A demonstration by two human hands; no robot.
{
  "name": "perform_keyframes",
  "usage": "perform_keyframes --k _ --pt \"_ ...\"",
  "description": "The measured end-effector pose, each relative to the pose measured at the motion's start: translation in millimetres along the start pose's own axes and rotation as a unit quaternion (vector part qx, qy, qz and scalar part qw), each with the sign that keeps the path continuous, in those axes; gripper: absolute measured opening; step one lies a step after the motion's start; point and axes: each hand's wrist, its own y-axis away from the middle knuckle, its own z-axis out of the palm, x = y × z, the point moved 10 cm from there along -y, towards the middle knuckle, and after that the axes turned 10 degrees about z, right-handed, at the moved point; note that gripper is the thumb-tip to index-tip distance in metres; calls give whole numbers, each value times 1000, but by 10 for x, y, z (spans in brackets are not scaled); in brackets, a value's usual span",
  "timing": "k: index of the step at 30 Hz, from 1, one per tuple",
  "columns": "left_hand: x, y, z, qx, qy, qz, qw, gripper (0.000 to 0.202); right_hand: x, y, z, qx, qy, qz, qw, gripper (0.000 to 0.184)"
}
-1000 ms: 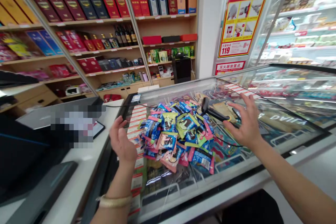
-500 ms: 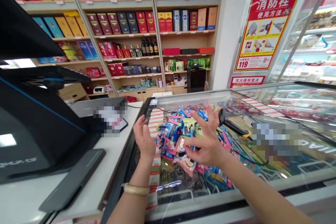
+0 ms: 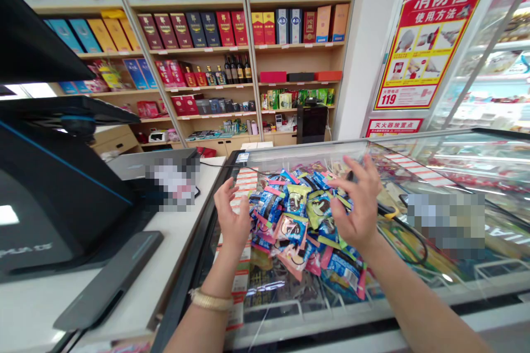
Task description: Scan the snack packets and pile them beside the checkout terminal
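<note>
A heap of small snack packets [image 3: 300,220] in blue, pink, yellow and green lies on the glass lid of a chest freezer [image 3: 434,281]. My left hand [image 3: 232,215] is at the heap's left edge, palm turned toward it, fingers apart and a little curled, holding nothing. My right hand [image 3: 358,204] rests on the heap's right side with its fingers spread over the packets. A gold bracelet [image 3: 211,300] circles my left wrist. A black barcode scanner [image 3: 387,210] with a yellow trim and a dark cable lies on the glass just right of my right hand.
A white counter [image 3: 165,248] on the left carries a black till screen [image 3: 49,198] and a flat dark device [image 3: 111,278]. Wooden shelves [image 3: 232,49] of boxed goods and bottles fill the back wall. A red fire-hydrant notice [image 3: 430,38] hangs at right, beside chilled cabinets [image 3: 492,77].
My right hand has moved from the scanner onto the heap's right side. My left hand has stayed at the left edge. The view shifted left and tilted up, then held.
</note>
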Motion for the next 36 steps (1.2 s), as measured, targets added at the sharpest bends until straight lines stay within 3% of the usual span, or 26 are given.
perform_keyframes --k 2,4,6,9,12,15,20,24,26,29,33,36 --pt "97 7 47 -20 -21 39 999 54 391 -130 -136 56 26 56 997 35" --pt "156 19 119 -53 -39 58 996 63 835 -207 -115 46 48 97 993 42" --pt "156 37 220 -107 -54 52 991 71 1326 -199 6 0 75 145 987 43" --pt "118 101 410 -219 -73 25 973 79 2122 52 319 -137 179 277 934 53" --pt "97 189 541 -308 -80 0 948 82 2478 306 515 -200 198 313 907 56" --pt "121 211 563 -324 -64 -17 944 76 2610 469 658 -247 204 329 888 55" --pt "24 165 488 -265 0 -98 959 63 2630 507 719 -288 207 329 875 46" --pt "-201 145 336 -134 119 -227 957 37 2524 368 525 -259 222 332 879 54" --pt "-296 191 315 -65 225 -306 923 28 2384 227 315 -187 204 332 902 56" --pt "-312 254 377 -1 371 -391 843 19 2079 72 38 -86 110 313 939 46" --pt "-241 295 440 34 447 -454 770 7 1440 -11 89 -143 -40 187 971 32" --pt "-153 305 486 25 481 -477 735 26 924 7 170 -207 -116 80 968 26"
